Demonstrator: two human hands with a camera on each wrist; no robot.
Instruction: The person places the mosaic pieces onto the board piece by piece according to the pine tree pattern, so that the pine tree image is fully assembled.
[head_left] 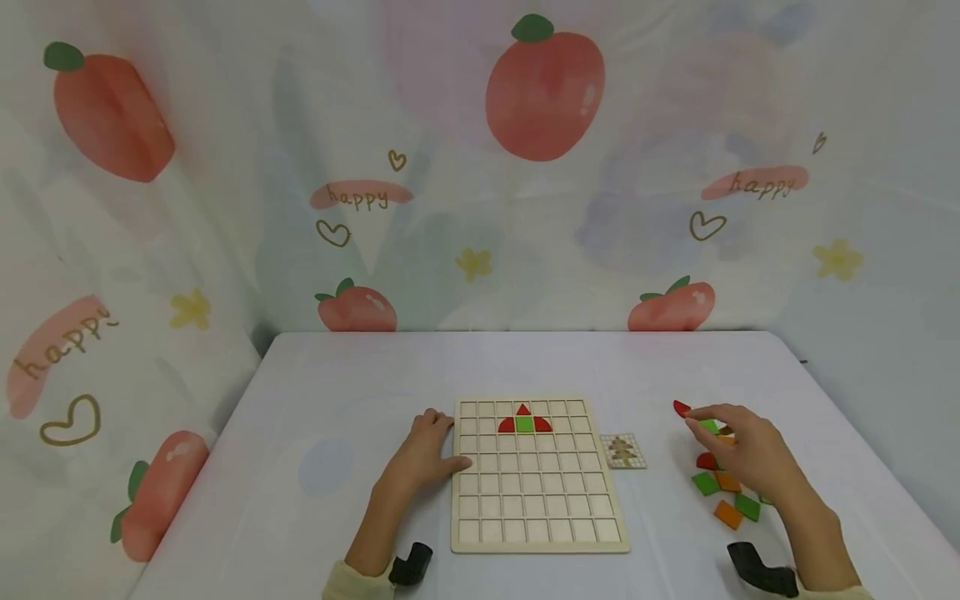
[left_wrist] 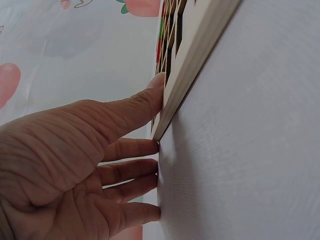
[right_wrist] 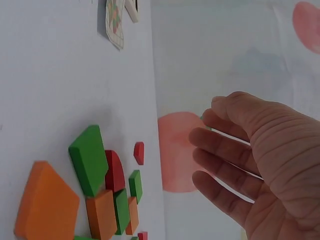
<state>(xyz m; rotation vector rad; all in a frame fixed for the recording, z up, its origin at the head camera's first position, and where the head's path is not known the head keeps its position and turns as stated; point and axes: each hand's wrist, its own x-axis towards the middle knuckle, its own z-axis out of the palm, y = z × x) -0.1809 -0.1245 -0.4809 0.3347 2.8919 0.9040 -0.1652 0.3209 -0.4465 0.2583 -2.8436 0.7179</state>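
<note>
My left hand (head_left: 423, 450) rests at the left edge of a wooden grid board (head_left: 536, 533). In the left wrist view its thumb (left_wrist: 142, 105) lies on the board's rim, and the other fingers reach straight to the tabletop alongside. On the board sit a red triangle (head_left: 522, 410), a green square (head_left: 524, 425) below it and a red rounded piece (head_left: 506, 427) on either side. My right hand (head_left: 750, 450), fingers loosely bent, hovers over loose pieces. Its fingertips overlap a red piece (head_left: 681, 408) in the head view; the right wrist view shows that red piece (right_wrist: 139, 153) lying apart from the hand.
A small pattern card (head_left: 623, 451) with a tree-like picture lies right of the board. Several green, orange (head_left: 728, 514) and red pieces are scattered under and before my right hand. A white cloth covers the table (head_left: 360, 367); a fruit-print curtain (head_left: 420, 250) hangs behind it.
</note>
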